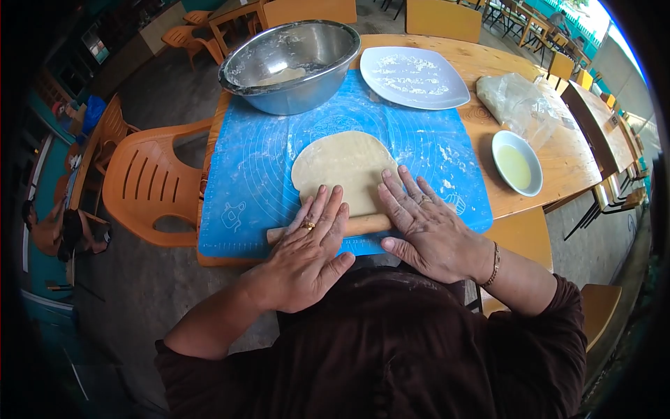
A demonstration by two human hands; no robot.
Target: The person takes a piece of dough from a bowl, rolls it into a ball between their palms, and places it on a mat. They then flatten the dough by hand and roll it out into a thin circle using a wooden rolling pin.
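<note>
L hand (307, 248): my palm flat, fingers spread, pressing on rolling pin (363, 225).
R hand (426, 230): flat on pin too, not gripping.
Pin: across near edge of dough (342, 167), on blue mat (244, 174), desk (558, 160).

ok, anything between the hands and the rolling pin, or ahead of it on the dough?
Nothing visible: left hand and right hand lie flat on the rolling pin at the near edge of the dough. The dough ahead is bare; the steel bowl stands beyond it, apart.
</note>
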